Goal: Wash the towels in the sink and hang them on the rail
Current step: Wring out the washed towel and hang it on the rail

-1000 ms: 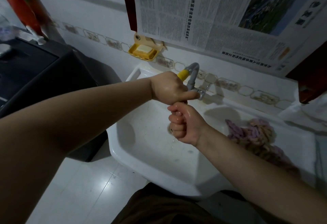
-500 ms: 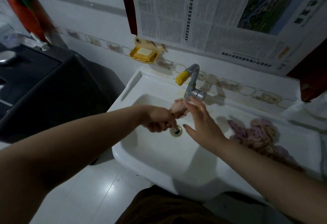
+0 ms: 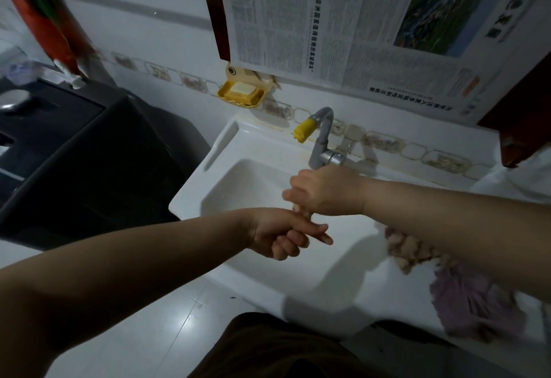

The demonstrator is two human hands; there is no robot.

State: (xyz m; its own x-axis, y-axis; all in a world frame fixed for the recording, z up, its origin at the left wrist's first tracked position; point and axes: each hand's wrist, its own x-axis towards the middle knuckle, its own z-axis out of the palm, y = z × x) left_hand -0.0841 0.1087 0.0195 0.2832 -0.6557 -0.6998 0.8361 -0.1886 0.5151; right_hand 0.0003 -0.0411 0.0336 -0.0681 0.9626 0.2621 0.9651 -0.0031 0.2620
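Wringing step, over the basin. Far left, the dark washing machine (image 3: 74,151) plays no part. My left hand (image 3: 280,236) sits low over the white sink (image 3: 238,186), its grip closed round the lower end of a small twisted towel (image 3: 302,212); forefinger sticks out straight, so the hold is on fewer fingers than it could be. Just above and right, my right hand (image 3: 325,191) grips the upper end, fist closed, below the grey tap (image 3: 320,142). Little of the towel shows between the fists. Risk: wet cloth slipping out of the left grip under twist, dropping toward the drain. Risk: my right forearm crosses right above the damp towels heaped (image 3: 465,294) on the counter (image 3: 372,297) near its front edge; a sweep could push them to the floor. Rail not in view.
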